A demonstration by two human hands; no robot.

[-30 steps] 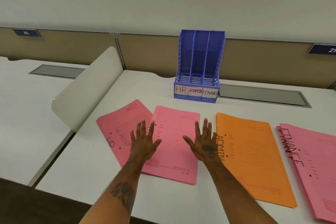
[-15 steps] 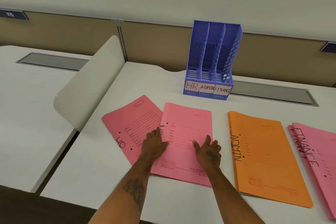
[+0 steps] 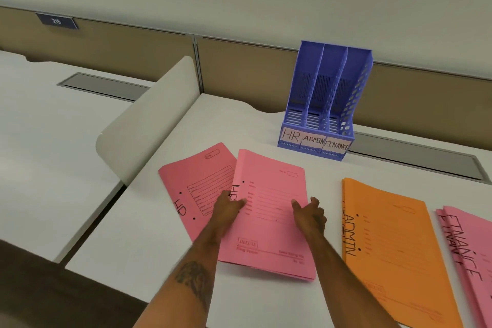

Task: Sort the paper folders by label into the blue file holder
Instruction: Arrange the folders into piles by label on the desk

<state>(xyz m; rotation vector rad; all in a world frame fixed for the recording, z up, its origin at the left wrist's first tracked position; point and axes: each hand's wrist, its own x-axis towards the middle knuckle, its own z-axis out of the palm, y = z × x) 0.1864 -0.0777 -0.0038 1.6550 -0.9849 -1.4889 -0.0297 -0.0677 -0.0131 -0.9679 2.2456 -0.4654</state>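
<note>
Two pink folders marked HR lie on the white desk. The upper pink HR folder (image 3: 271, 210) overlaps the lower pink HR folder (image 3: 194, 184). My left hand (image 3: 229, 208) grips the upper folder's left edge, thumb on top. My right hand (image 3: 310, 214) rests on its right side, fingers curled at the edge. To the right lie orange ADMIN folders (image 3: 394, 245) and pink FINANCE folders (image 3: 468, 258). The blue file holder (image 3: 323, 104) stands upright at the back, with slots labelled HR, ADMIN and FINANCE; its slots look empty.
A curved white divider panel (image 3: 149, 125) rises at the desk's left edge. Tan partitions (image 3: 239, 66) run behind the desk (image 3: 159, 247). Grey cable trays (image 3: 415, 157) are set into the desk tops. A neighbouring desk (image 3: 40, 154) lies to the left.
Both hands went from lying flat on the upper HR folder to closing on its two side edges. The camera view shifted left, so the holder appears further right.
</note>
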